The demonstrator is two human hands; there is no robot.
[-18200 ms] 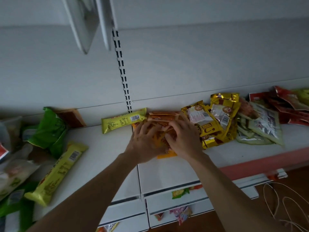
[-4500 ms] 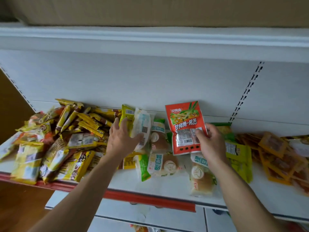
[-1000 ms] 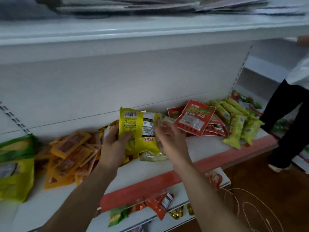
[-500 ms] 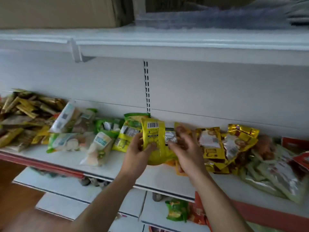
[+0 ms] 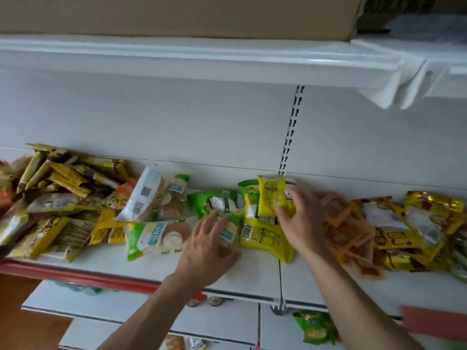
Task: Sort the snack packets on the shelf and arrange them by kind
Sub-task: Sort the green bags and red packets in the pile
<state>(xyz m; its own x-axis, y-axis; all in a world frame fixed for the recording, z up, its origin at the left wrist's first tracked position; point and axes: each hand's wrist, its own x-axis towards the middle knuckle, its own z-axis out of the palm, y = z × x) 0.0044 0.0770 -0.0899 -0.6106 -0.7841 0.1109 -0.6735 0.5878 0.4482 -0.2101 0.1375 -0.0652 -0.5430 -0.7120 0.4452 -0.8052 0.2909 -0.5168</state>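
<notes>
My right hand pinches a yellow snack packet between thumb and fingers, holding it upright against the back wall on top of other yellow packets. With fingers spread, my left hand rests on a green-and-white bread packet at the shelf's middle. More bread packets lie to its left, and green packets lie behind it.
A heap of yellow stick packets fills the left end of the white shelf. Orange packets and gold packets lie to the right. A cardboard box sits on the shelf above. Below, a green packet lies on a lower shelf.
My left hand has let go of the yellow packet and dropped onto the bread packet. My right hand alone has carried the yellow packet back onto the yellow pile.
</notes>
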